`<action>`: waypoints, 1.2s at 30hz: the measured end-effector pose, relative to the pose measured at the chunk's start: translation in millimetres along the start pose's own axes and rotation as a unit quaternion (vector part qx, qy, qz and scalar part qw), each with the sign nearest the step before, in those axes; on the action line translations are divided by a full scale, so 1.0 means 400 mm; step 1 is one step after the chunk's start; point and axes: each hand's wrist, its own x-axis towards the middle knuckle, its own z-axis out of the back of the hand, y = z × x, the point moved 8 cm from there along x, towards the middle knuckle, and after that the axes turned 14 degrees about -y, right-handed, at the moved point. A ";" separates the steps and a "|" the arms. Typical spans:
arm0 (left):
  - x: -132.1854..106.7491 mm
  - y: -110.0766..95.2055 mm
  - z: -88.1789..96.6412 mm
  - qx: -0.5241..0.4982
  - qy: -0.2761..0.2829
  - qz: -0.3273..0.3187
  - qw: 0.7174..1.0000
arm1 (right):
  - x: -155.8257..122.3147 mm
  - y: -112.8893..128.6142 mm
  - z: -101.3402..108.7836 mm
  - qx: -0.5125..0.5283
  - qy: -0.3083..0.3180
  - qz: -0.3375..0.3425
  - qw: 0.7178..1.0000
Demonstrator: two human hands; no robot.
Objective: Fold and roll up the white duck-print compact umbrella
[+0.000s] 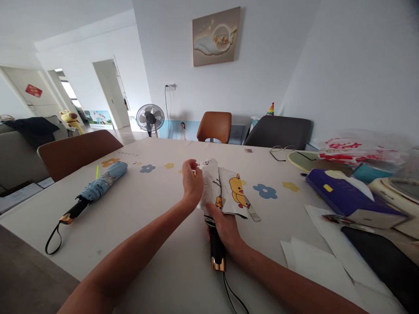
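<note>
A white folding umbrella [210,183] with yellow duck prints lies before me, its black handle with a gold end pointing toward me. A loose flap of its canopy [234,194] spreads to the right, with a grey strap at its edge. My right hand [225,226] is closed around the lower canopy just above the handle, thumb on top. On the umbrella's left side, my left hand [192,181] curls its fingers against the upper canopy; its fingertips are partly hidden. To the left rests a blue folded umbrella [104,181] with a black handle and wrist loop.
The flower-patterned table [157,244] carries a purple tissue box [350,196], white papers [314,266], a black flat object [382,261], glasses [278,153] and a plastic bag [360,146] on the right. Chairs [214,126] stand around it; a fan [149,117] is beyond.
</note>
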 end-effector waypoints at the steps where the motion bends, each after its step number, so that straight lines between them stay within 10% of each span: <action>1: -0.022 -0.019 -0.009 0.011 0.026 -0.016 0.999 | 0.000 0.000 0.000 0.002 0.000 -0.001 1.000; 6: -0.121 -0.037 -0.059 0.071 0.158 0.009 0.985 | -0.002 -0.002 -0.006 -0.005 0.016 0.004 1.000; 12: -0.104 0.041 -0.065 -0.016 0.204 0.220 0.954 | -0.010 -0.002 -0.018 -0.031 0.027 -0.001 0.999; 22: -0.202 0.090 -0.124 -0.285 0.365 0.527 0.712 | -0.005 -0.017 -0.019 -0.020 0.041 -0.011 0.999; 36: -0.182 0.095 -0.126 -0.294 0.327 0.527 0.727 | -0.018 0.019 -0.040 0.162 0.141 -0.073 0.974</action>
